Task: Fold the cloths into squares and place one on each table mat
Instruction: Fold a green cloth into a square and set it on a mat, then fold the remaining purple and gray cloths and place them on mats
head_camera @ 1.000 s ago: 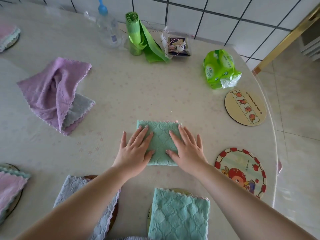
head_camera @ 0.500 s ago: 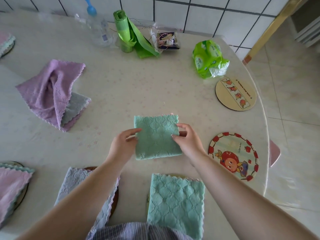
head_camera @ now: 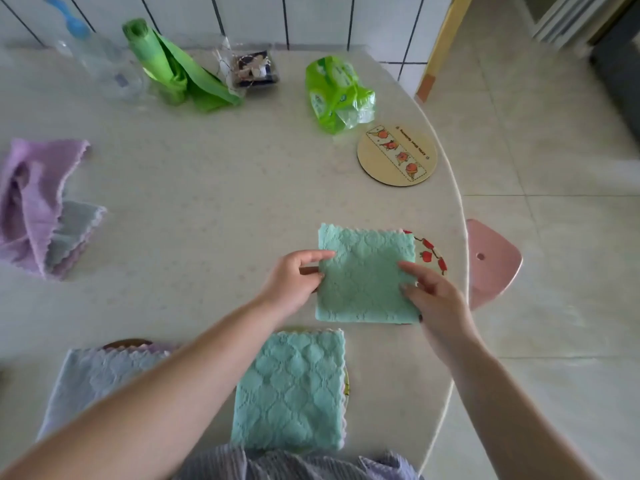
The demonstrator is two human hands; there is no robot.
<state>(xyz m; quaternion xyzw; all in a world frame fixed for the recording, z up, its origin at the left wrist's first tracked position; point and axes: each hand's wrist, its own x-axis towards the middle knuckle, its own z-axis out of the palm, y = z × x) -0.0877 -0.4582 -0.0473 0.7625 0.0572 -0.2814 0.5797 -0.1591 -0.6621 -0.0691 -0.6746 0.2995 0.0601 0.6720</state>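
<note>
A folded green cloth (head_camera: 363,271) lies square over the round red-rimmed mat (head_camera: 433,254), which shows only at its right edge. My left hand (head_camera: 294,275) pinches the cloth's left edge. My right hand (head_camera: 433,299) pinches its lower right side. A second folded green cloth (head_camera: 291,389) lies on a mat near the front edge. A pale blue folded cloth (head_camera: 100,375) covers a dark mat (head_camera: 126,342) at the front left. An unfolded purple cloth (head_camera: 31,195) lies crumpled over a grey cloth (head_camera: 74,223) at far left. A bare wooden round mat (head_camera: 396,155) sits at the right.
Along the back of the table (head_camera: 207,188) stand a clear bottle with a blue cap (head_camera: 104,64), a green bag roll (head_camera: 173,67), a small dark packet (head_camera: 252,69) and a green tissue pack (head_camera: 336,93). A pink stool (head_camera: 491,261) stands beside the table's right edge.
Both hands went from pressing flat on the folded green cloth to pinching its sides. They carried it to the right onto the red-rimmed mat.
</note>
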